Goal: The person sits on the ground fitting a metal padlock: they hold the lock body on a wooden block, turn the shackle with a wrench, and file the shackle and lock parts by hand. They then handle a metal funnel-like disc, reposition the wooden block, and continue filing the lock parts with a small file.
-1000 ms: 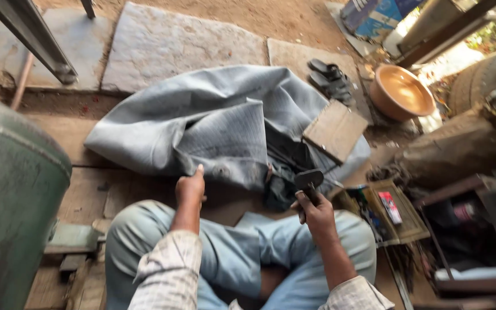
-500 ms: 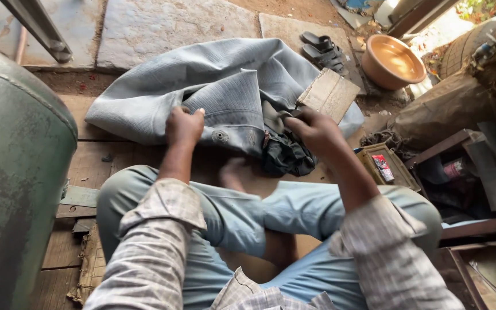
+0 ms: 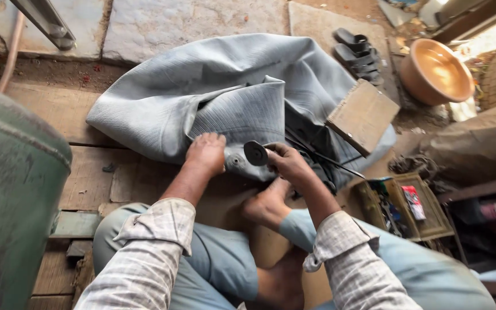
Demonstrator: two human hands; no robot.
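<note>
The left hand (image 3: 205,154) lies palm down on the grey rubber tube (image 3: 219,97), fingers (image 3: 210,139) spread flat and pressing its folded edge, gripping nothing. Just right of those fingers sits a small round valve spot (image 3: 235,161) on the rubber. The right hand (image 3: 287,163) is pinched around a dark round disc (image 3: 255,152), thumb and forefinger closed on its edge (the disc stands nearly upright, just above the tube's rim). The tube is heaped on the wooden floor (image 3: 87,172) ahead of both hands, folded over itself, its bulk reaching away from the fingers. A bare foot (image 3: 268,208) rests just below the right hand. Beyond the right fingers, a wooden block (image 3: 363,116) leans on the tube, with thin dark rods (image 3: 322,155) running under it. Farther off in that direction lie dark sandals (image 3: 358,50) and a copper bowl (image 3: 436,71). To the right of the right wrist stands an open toolbox (image 3: 409,206). A green drum (image 3: 12,195) rises well left of the left hand.
</note>
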